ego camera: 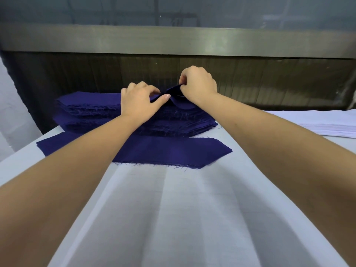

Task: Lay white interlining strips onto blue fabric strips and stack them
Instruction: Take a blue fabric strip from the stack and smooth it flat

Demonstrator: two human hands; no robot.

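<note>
hands: left hand [138,101] and right hand [198,83] pinch top blue strip [173,91] of blue pile [92,110] | single blue strip [163,151] flat on white table [173,218] | white stack [327,124] at right

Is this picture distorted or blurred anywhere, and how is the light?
Head view: wide-angle stretch makes the forearms huge at the lower corners; the background above the metal bar is dim and blurred; soft light leaves faint shadow bands on the table.
</note>
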